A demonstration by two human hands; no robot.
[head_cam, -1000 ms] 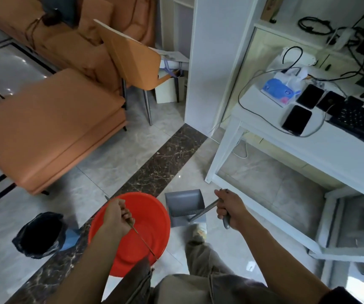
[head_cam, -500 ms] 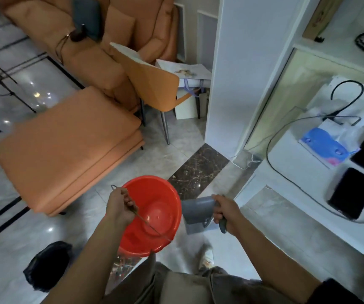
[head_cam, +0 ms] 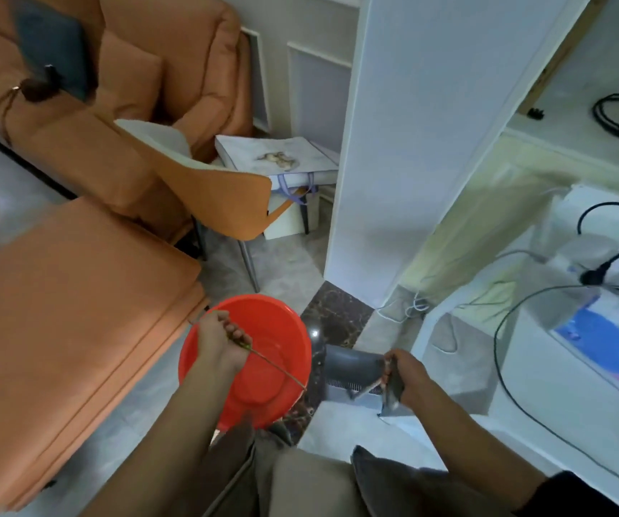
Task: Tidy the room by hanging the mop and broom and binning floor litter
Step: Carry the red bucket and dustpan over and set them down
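The left hand (head_cam: 222, 339) is closed around a thin wire handle (head_cam: 276, 369), and a red bucket (head_cam: 285, 352) hangs from it, tipped so its open mouth faces the camera. The bucket sits directly under and ahead of the fist; the wire runs from the knuckles down to the rim on the right side. Nothing can be seen inside the bucket, only its smooth red bottom.

The right hand (head_cam: 406, 376) is closed on the handle of a grey dustpan (head_cam: 350, 367), which lies just to the right of the bucket, its scoop pointing left toward the bucket and its handle end lost inside the fist. Whether anything lies in the dustpan cannot be made out; its inside is turned away and blurred.

Both forearms reach in from the bottom edge, above a pair of trousers (head_cam: 311, 483). No mop or broom can be picked out here. On the left stands an orange sofa (head_cam: 76, 315), with an orange chair (head_cam: 222, 203) behind the bucket. On the right, a white desk (head_cam: 546, 386) is cut off by the frame edge, with black cables (head_cam: 509, 367) trailing over it and a blue packet (head_cam: 595, 330) too blurred to identify.
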